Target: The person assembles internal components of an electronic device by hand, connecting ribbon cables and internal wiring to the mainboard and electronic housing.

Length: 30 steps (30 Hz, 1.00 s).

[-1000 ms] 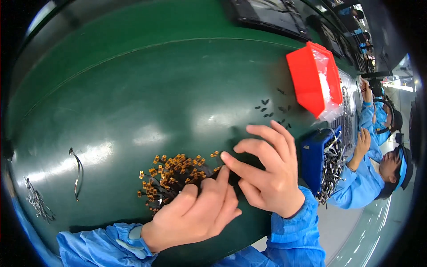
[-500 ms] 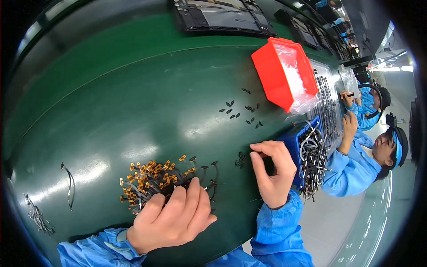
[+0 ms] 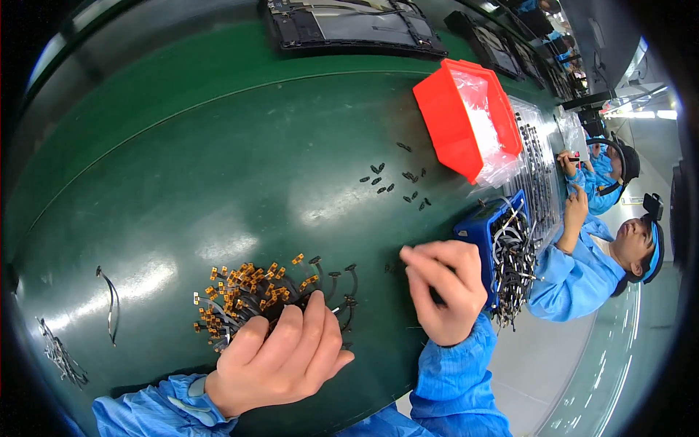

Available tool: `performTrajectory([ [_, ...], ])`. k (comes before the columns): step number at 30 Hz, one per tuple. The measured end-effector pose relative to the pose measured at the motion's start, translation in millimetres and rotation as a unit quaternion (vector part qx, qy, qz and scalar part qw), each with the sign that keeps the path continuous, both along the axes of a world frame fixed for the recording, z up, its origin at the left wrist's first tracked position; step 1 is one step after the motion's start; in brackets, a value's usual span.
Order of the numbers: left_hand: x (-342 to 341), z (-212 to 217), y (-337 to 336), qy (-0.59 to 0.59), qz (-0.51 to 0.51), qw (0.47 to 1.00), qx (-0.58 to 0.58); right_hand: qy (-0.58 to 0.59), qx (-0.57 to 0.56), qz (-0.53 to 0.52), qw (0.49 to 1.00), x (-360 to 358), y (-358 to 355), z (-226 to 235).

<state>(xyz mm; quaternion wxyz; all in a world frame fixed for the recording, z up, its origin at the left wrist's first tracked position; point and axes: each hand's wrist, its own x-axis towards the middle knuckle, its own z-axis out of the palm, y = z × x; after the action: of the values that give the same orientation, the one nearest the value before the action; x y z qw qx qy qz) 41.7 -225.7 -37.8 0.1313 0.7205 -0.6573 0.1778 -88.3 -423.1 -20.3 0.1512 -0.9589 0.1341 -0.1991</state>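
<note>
Fingers of the right hand (image 3: 444, 291) are curled together with the tips pinched, near the bench's right edge, just beside the blue plastic bin of dark cables (image 3: 502, 255); whether a part sits in the pinch I cannot tell. Flat and spread, the left hand (image 3: 280, 357) presses on the heap of thin black flex cables with orange-gold connector ends (image 3: 247, 295), near the front edge of the glossy green bench (image 3: 182, 167).

To do this step well, I judge the left palm should hold the heap so one cable lifts free without dragging its neighbours, gripped by the connector end. Small black pieces (image 3: 397, 182) lie scattered toward the red plastic bin (image 3: 455, 127) at the far right.
</note>
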Motion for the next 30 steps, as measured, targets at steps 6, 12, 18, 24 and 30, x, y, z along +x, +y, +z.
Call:
performTrajectory([
  [6, -1.0, -0.4, 0.3, -0.011, 0.002, 1.0, -0.006, 0.011, 0.045, 0.024, 0.999, 8.9, 1.1, -2.5],
  [12, -2.6, -0.4, -0.8, -0.015, 0.004, 1.0, -0.006, 0.024, 0.044, 0.011, 0.999, 15.5, 5.8, -5.6],
  [18, 0.6, 0.5, -1.4, -0.015, 0.007, 1.0, -0.015, 0.011, 0.039, 0.068, 0.997, 34.8, 10.1, 2.7],
  [24, -1.4, -1.7, -1.0, -0.003, 0.005, 1.0, -0.009, 0.035, 0.069, 0.157, 0.985, 55.7, 23.5, -4.0],
  [30, 2.0, -2.5, -3.9, -0.003, -0.002, 1.0, -0.016, 0.005, 0.079, 0.169, 0.982, 57.3, 20.7, -14.9],
])
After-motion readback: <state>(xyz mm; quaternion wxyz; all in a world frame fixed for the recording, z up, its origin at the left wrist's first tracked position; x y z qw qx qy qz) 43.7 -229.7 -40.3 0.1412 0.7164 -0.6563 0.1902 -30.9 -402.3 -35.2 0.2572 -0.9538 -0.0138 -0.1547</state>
